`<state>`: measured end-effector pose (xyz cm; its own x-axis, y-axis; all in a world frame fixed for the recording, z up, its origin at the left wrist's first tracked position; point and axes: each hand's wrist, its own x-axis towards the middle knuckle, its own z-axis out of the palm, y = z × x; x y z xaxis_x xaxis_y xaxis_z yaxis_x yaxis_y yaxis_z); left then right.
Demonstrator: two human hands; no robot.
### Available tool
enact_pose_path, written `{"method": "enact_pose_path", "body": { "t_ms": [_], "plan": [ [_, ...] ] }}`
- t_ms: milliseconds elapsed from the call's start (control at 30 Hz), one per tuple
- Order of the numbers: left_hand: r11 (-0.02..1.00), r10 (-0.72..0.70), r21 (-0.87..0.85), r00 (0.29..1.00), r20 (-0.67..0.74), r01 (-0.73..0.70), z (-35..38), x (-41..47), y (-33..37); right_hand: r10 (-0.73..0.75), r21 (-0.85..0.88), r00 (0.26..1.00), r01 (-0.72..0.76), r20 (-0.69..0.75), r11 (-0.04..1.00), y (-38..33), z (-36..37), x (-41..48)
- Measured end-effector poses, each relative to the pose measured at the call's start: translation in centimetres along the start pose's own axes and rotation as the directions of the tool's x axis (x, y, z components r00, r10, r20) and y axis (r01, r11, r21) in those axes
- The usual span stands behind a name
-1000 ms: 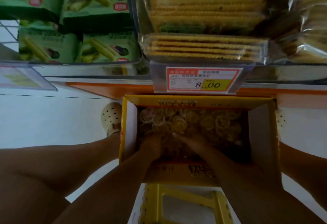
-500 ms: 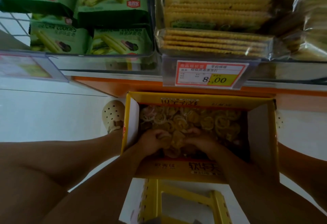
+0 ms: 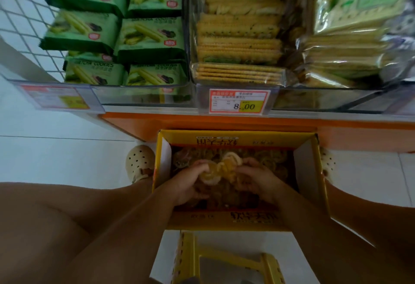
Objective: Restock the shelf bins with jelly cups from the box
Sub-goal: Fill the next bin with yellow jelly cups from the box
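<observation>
A yellow stool (image 3: 224, 259) stands nearest, on the white floor (image 3: 56, 155). At 12 o'clock from it is the open yellow box (image 3: 224, 218), set on the floor between the person's bare legs.

Both hands are inside the box. The left hand (image 3: 186, 182) and the right hand (image 3: 258, 178) are close together with curled fingers. They hold a small bunch of jelly cups (image 3: 222, 168) between them. I cannot tell how many are in the bunch, because it is dark in there. More loose cups (image 3: 271, 162) lie in the box around the hands.

A cream shoe (image 3: 139, 162) with holes is at 9 o'clock of the box, and another shoe (image 3: 327, 162) peeks out at 3 o'clock.

At 12 o'clock of the box is the shelf's orange edge (image 3: 224, 122), with clear shelf bins (image 3: 143, 95) above it. Green cookie packs (image 3: 148, 36) fill the bin at 11 o'clock. Cracker packs (image 3: 238, 43) fill the one at 12 o'clock, which has a red and yellow price tag (image 3: 239, 102) on its front.
</observation>
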<state>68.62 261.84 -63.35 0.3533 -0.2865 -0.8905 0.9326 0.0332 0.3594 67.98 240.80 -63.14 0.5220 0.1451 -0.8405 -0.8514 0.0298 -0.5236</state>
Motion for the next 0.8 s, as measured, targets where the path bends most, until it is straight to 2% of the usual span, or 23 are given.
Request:
{"method": "enact_pose_path", "body": {
  "t_ms": [100,167,267,367,533,667,800],
  "plan": [
    [0.984,0.033,-0.174,0.998,0.051,-0.024,1.3,-1.0,0.5,-0.093,-0.068,0.995,0.091,-0.022,0.994,-0.8,0.8,-2.1],
    [0.968,0.070,-0.243,0.997,0.029,-0.061,2.3,-1.9,1.0,-0.149,-0.127,0.988,0.143,-0.042,0.982,-0.9,1.3,-3.8],
    [0.971,0.176,-0.164,0.984,-0.013,-0.176,3.9,-3.6,1.5,-0.228,-0.116,0.972,0.222,-0.045,0.968,-0.8,1.6,-5.9],
    [0.956,0.239,-0.172,0.971,-0.012,-0.238,5.2,-5.2,1.5,-0.287,-0.121,0.957,0.280,-0.043,0.952,-0.7,1.6,-7.9],
    [0.949,0.280,-0.164,0.959,0.051,-0.268,6.2,-8.0,2.3,-0.272,-0.002,0.956,0.273,-0.107,0.962,-1.3,1.5,-10.9],
    [0.947,0.282,-0.196,0.951,0.130,-0.254,6.5,-10.7,3.0,-0.308,-0.130,0.932,0.287,-0.192,0.949,-2.6,1.4,-13.4],
    [0.929,0.321,-0.260,0.921,0.220,-0.261,7.5,-13.8,3.5,-0.485,-0.176,0.855,0.457,-0.184,0.872,-3.8,2.9,-16.2]
  ]
}}
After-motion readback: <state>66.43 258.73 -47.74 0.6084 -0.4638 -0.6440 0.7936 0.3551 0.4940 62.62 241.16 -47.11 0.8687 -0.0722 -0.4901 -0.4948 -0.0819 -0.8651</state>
